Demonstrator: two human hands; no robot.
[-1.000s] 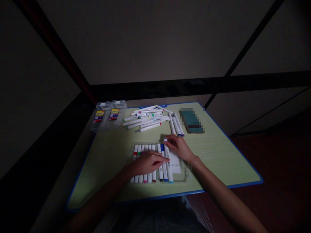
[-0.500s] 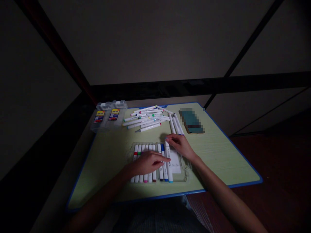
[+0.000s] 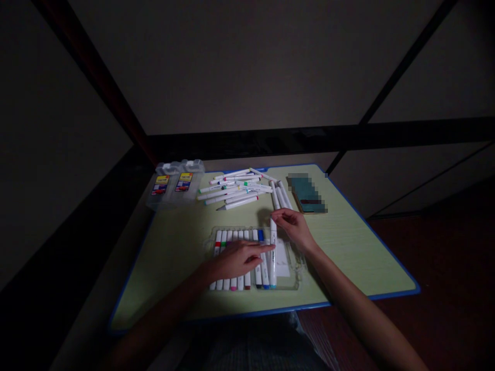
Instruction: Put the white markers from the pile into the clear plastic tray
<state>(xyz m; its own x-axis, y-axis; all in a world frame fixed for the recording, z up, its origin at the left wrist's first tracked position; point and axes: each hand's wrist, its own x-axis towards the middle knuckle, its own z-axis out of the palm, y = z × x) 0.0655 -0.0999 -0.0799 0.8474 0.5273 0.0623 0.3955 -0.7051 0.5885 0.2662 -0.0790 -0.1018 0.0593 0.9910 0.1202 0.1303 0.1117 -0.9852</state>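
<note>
My right hand pinches the far end of a white marker with a light-blue near end, at the right of the row in a clear plastic case. My left hand reaches across the row of markers with its index finger stretched out. That fingertip is at the middle of the same marker. More white markers lie side by side under and beside my left hand, which hides their middles. A white sheet shows inside the case at the right.
Loose markers lie in a pile at the back of the table. Several more lie right of the pile. A teal notebook-like item, partly pixelated, is at the back right. Two clear cases with labels stand back left.
The light-blue-ended marker has shifted slightly right and stands straighter in line with the row. My right hand moved right with it, and my left fingertip followed along.
</note>
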